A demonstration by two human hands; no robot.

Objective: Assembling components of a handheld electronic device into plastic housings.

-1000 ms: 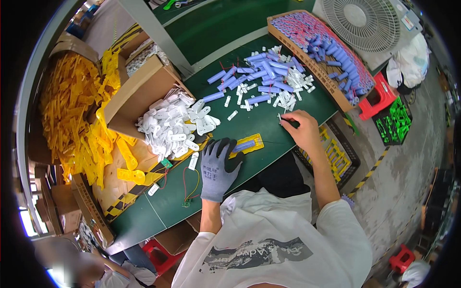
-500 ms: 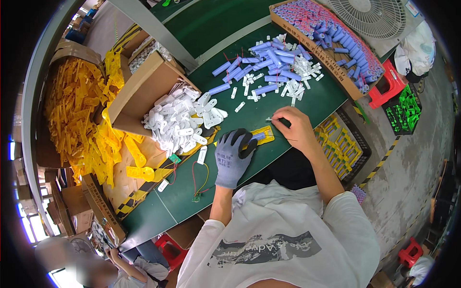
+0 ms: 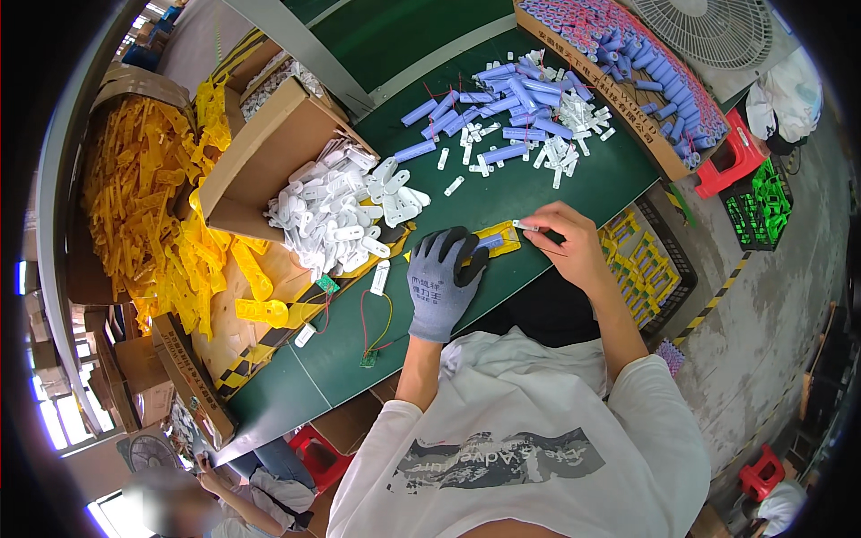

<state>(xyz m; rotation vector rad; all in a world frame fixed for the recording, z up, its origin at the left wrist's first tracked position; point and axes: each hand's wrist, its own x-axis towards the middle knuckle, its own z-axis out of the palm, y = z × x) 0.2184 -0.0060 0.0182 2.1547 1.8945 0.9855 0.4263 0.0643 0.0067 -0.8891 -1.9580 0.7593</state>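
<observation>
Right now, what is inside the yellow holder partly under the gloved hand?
Part of a purple cylinder shows inside the yellow holder; the gloved left hand covers the holder's left part, hiding whatever lies there.

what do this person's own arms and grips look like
The left grip wears a grey-blue knit glove with black fingers and dark printing across its back. The right grip has no glove. Both forearms are bare below white short sleeves.

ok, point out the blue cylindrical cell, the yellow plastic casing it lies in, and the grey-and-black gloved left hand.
Blue cylindrical cell [image 3: 491, 241]: head view, its uncovered part.
Yellow plastic casing [image 3: 511, 240]: head view, near its right end.
Grey-and-black gloved left hand [image 3: 441, 276]: head view, back of the hand.
</observation>
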